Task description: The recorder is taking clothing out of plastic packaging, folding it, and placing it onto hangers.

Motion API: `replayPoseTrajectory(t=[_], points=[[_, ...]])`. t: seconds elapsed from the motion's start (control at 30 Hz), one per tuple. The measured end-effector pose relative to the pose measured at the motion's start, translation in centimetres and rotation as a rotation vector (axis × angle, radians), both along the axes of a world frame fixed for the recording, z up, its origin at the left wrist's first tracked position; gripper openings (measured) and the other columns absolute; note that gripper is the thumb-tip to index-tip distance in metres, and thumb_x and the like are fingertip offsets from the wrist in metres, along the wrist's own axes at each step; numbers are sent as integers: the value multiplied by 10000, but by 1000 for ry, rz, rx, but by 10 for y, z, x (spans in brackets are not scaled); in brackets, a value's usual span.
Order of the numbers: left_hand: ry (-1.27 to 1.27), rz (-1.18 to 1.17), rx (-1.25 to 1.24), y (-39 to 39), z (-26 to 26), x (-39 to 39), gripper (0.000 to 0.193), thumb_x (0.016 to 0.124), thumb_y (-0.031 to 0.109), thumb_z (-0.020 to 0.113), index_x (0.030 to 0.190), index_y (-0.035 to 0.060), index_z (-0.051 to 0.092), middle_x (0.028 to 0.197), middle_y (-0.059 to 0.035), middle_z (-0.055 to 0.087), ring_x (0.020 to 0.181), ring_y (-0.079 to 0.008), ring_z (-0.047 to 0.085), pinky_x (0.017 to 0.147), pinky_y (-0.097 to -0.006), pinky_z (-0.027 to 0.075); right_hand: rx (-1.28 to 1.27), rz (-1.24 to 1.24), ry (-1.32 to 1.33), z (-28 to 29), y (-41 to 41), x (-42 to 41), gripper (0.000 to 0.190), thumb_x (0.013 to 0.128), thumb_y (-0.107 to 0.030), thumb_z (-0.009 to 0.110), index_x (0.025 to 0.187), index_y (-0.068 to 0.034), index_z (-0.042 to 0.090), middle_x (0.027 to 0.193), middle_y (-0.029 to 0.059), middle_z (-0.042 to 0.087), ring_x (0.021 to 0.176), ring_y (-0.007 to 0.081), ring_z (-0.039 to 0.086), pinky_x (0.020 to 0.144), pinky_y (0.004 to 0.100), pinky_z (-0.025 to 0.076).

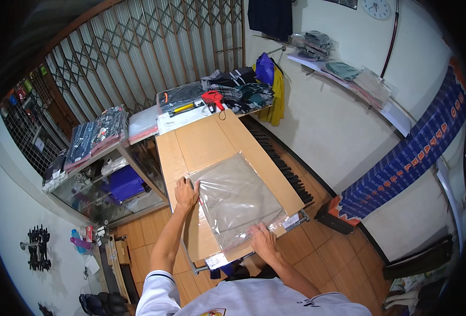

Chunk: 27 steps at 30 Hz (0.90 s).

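A folded grey-beige garment in a clear plastic bag (242, 197) lies flat on a cardboard-covered table (205, 138). My left hand (186, 192) rests at the bag's left edge, fingers spread over its upper left corner. At the near edge, my right hand (263, 239) has its fingertips bent down on the plastic; whether they pinch it is not clear. White papers with writing (217, 261) stick out below the near edge of the bag.
Beyond the cardboard lie a red tagging gun (214, 98), a yellow-and-black tool (183, 109) and folded plaid clothes (244, 93). A glass display case (110, 185) stands left, with bagged garments (98, 136) on top. Black hangers (282, 166) line the table's right side.
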<state>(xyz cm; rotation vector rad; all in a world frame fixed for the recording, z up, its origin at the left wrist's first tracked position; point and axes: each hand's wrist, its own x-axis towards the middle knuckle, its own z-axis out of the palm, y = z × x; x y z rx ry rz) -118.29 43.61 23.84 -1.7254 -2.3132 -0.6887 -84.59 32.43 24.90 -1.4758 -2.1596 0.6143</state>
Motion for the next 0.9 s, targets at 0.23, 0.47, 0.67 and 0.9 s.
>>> replayPoseTrajectory(t=[0.23,0.47,0.67,0.9], points=[[59,34,-94,3,3,-5,489,921,465,546,993,-1,676,1085,-183,591,1049,-339,561,819,-492,484,33,12,63,14,-25,7,110,883,-121,565,959,-114,644,947,160,587,818,414,617,694,519,494],[5,54,-167,7,4,-10,493,925,474,532,968,11,697,1103,-181,594,1074,-350,564,834,-501,497,-55,-26,53,21,-42,19,80,891,-141,583,940,-116,641,934,138,583,799,401,618,665,513,494],[-154,174,-182,15,9,-1,447,888,438,595,1076,39,671,1225,-175,550,1155,-346,515,882,-545,467,-15,-39,158,12,-47,21,120,884,-171,599,976,-115,650,929,134,594,802,383,621,675,486,502],[-303,223,-139,32,1,-6,270,846,232,648,1048,55,619,1199,-177,548,1161,-367,506,898,-531,464,61,-79,165,14,-44,17,274,856,-236,652,1091,-95,650,949,140,598,781,376,633,652,476,511]])
